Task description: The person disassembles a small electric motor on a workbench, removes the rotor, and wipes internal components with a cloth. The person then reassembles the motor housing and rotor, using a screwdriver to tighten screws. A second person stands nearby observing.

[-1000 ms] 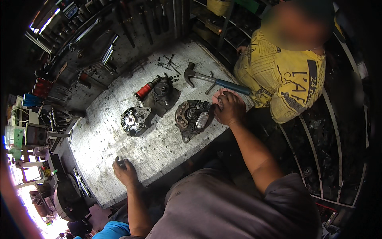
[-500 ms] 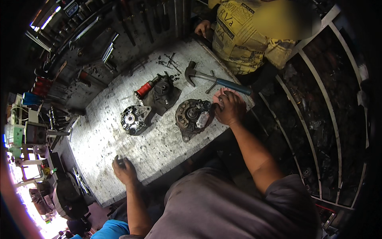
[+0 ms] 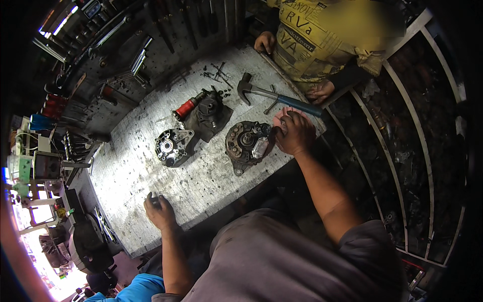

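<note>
Right hand (image 3: 296,133) of mine is resting on a pink cloth (image 3: 279,121) near the right end of the tabletop (image 3: 136,166). Its fingers are bending down over the cloth, a bit apart, and I cannot tell if they are pinching it. Just left of that hand, a big round dark metal part (image 3: 245,140) is lying flat, and a small silver box (image 3: 260,147) is sitting on it, on the side by my hand.

My left hand (image 3: 161,212) is reaching over the near edge, well apart from the metal parts. Its fingers are curling in, and I cannot tell if they are holding something.

One lighter grey metal part (image 3: 172,147) is lying left of the big one, with a gap between them. Behind these two, a dark lumpy part (image 3: 208,108) is sitting on a dark sheet (image 3: 221,122), and a red tool (image 3: 186,108) is lying beside it. A hammer (image 3: 283,98) with a blue handle is lying behind the cloth, and a thin metal rod (image 3: 270,107) is crossing it. Small bolts (image 3: 219,75) are lying in a loose bunch farther back.

Another person (image 3: 312,50) in yellow is standing across from me, and one hand of theirs (image 3: 320,91) is hanging near the hammer's handle.
</note>
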Demonstrator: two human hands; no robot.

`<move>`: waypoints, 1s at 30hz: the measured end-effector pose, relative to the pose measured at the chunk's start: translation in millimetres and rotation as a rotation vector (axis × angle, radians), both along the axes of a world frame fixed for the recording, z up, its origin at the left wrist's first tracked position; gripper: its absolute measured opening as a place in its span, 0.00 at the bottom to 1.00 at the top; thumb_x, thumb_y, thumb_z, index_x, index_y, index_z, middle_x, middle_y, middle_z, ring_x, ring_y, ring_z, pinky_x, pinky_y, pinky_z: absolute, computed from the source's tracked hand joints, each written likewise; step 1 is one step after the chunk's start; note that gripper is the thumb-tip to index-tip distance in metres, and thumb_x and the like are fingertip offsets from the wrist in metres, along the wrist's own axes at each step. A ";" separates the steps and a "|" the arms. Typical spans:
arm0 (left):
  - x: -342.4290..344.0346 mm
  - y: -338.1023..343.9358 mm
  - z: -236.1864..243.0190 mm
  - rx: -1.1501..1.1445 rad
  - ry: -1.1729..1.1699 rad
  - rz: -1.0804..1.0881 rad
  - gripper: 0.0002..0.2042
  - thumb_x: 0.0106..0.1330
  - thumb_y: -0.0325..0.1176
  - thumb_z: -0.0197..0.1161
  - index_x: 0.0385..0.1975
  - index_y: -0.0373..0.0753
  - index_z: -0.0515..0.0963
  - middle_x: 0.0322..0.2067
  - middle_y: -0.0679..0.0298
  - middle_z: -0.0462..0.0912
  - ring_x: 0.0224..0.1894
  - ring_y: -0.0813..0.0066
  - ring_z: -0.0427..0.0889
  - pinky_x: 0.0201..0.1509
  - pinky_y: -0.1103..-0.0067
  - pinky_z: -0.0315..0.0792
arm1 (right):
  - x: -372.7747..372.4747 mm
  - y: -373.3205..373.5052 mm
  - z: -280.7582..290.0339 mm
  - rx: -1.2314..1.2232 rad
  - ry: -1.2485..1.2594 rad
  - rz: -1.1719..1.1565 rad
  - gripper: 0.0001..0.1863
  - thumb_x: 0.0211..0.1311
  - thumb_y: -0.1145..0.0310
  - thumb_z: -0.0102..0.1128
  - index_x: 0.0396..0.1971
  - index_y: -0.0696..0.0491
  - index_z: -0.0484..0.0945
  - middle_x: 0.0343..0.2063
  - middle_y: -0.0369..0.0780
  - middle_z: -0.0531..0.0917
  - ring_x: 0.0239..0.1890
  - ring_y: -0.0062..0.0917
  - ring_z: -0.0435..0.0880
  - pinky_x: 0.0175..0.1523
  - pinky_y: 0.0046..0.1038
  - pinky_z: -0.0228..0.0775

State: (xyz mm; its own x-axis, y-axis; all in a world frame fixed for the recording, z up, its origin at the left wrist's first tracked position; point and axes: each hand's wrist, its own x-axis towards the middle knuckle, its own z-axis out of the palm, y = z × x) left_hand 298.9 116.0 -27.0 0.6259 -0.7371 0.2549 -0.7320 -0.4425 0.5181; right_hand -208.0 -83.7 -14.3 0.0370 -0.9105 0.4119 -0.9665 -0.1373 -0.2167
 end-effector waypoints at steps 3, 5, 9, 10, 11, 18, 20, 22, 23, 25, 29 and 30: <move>0.2 -0.2 -0.3 -0.005 -0.022 -0.013 0.19 0.73 0.31 0.70 0.61 0.36 0.80 0.46 0.55 0.85 0.41 0.59 0.89 0.46 0.64 0.83 | 0.1 0.2 -0.8 -0.008 -0.008 0.002 0.21 0.58 0.53 0.80 0.48 0.43 0.88 0.58 0.39 0.87 0.62 0.39 0.86 0.71 0.44 0.74; 0.3 0.0 -0.5 -0.011 -0.028 -0.020 0.19 0.73 0.31 0.70 0.61 0.36 0.80 0.46 0.54 0.85 0.40 0.59 0.89 0.47 0.64 0.83 | 0.0 0.2 -0.5 0.012 -0.010 -0.003 0.21 0.58 0.52 0.80 0.49 0.43 0.88 0.58 0.39 0.87 0.63 0.39 0.85 0.71 0.44 0.74; -0.1 0.6 0.0 -0.026 -0.037 -0.026 0.19 0.73 0.31 0.70 0.61 0.35 0.80 0.46 0.54 0.84 0.40 0.59 0.88 0.47 0.64 0.83 | 0.9 -0.1 2.1 0.027 -0.019 0.002 0.21 0.58 0.53 0.79 0.49 0.43 0.88 0.59 0.39 0.87 0.62 0.39 0.85 0.71 0.44 0.74; -0.4 0.6 0.2 -0.033 -0.038 -0.032 0.19 0.73 0.31 0.70 0.61 0.35 0.80 0.46 0.54 0.84 0.40 0.59 0.88 0.47 0.64 0.83 | 1.3 -0.2 2.9 0.020 -0.018 0.001 0.20 0.58 0.53 0.79 0.49 0.43 0.88 0.59 0.39 0.87 0.62 0.40 0.85 0.71 0.44 0.74; -0.5 0.5 0.7 -0.028 -0.058 -0.034 0.19 0.73 0.31 0.70 0.61 0.35 0.80 0.46 0.54 0.84 0.40 0.59 0.88 0.47 0.64 0.83 | 1.5 -0.4 4.1 0.013 -0.017 0.001 0.20 0.58 0.53 0.79 0.49 0.43 0.88 0.59 0.40 0.87 0.62 0.40 0.85 0.71 0.44 0.74; -2.7 -0.8 3.6 -0.042 -0.031 -0.033 0.19 0.73 0.31 0.70 0.61 0.36 0.80 0.46 0.54 0.84 0.40 0.60 0.88 0.47 0.64 0.83 | -1.1 -0.1 8.8 0.056 -0.003 0.016 0.20 0.58 0.54 0.79 0.48 0.44 0.88 0.58 0.40 0.88 0.62 0.41 0.86 0.70 0.44 0.75; -2.9 -0.7 4.2 -0.028 -0.025 -0.030 0.19 0.73 0.31 0.69 0.61 0.36 0.80 0.46 0.55 0.84 0.40 0.60 0.88 0.47 0.64 0.83 | -0.6 -0.4 7.4 0.034 -0.001 0.017 0.20 0.58 0.53 0.79 0.48 0.44 0.88 0.59 0.40 0.87 0.61 0.41 0.86 0.70 0.44 0.75; -2.8 -0.7 4.8 -0.018 -0.033 -0.032 0.19 0.73 0.31 0.69 0.62 0.36 0.80 0.46 0.55 0.84 0.41 0.60 0.88 0.47 0.64 0.82 | 0.3 -0.5 5.3 0.020 0.008 0.013 0.20 0.58 0.53 0.79 0.48 0.44 0.88 0.59 0.40 0.87 0.61 0.41 0.86 0.70 0.44 0.75; -2.8 -0.7 5.0 -0.012 -0.046 -0.032 0.19 0.73 0.31 0.69 0.62 0.36 0.80 0.46 0.55 0.84 0.41 0.60 0.88 0.47 0.64 0.82 | 0.4 -0.3 4.3 0.012 0.012 0.009 0.20 0.58 0.53 0.79 0.48 0.44 0.88 0.59 0.40 0.87 0.61 0.41 0.86 0.70 0.44 0.75; -2.8 -0.9 4.9 -0.032 -0.069 -0.046 0.19 0.73 0.32 0.69 0.62 0.36 0.80 0.46 0.55 0.84 0.41 0.60 0.88 0.47 0.64 0.82 | 0.2 -0.1 2.5 0.018 0.012 0.006 0.20 0.59 0.53 0.79 0.49 0.44 0.89 0.59 0.40 0.87 0.62 0.41 0.86 0.69 0.44 0.75; -2.2 -0.8 3.8 -0.016 -0.071 -0.036 0.19 0.73 0.31 0.69 0.62 0.36 0.80 0.46 0.55 0.84 0.40 0.59 0.88 0.47 0.64 0.82 | -0.1 -0.7 0.1 0.021 0.018 -0.002 0.21 0.59 0.52 0.79 0.49 0.44 0.88 0.60 0.40 0.87 0.62 0.40 0.86 0.69 0.44 0.76; -1.8 -0.8 3.4 -0.019 -0.063 -0.037 0.19 0.73 0.31 0.69 0.62 0.36 0.80 0.46 0.55 0.84 0.40 0.59 0.88 0.47 0.63 0.83 | -0.1 -0.8 -0.2 0.022 0.009 0.004 0.21 0.59 0.52 0.79 0.49 0.44 0.88 0.60 0.40 0.87 0.62 0.40 0.85 0.69 0.44 0.76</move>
State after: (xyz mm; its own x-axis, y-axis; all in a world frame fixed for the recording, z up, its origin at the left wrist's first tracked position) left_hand 297.1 115.2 -23.6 0.5805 -0.7543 0.3069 -0.7791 -0.4048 0.4788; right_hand -208.2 -84.5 -14.5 0.0439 -0.9191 0.3916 -0.9679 -0.1361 -0.2111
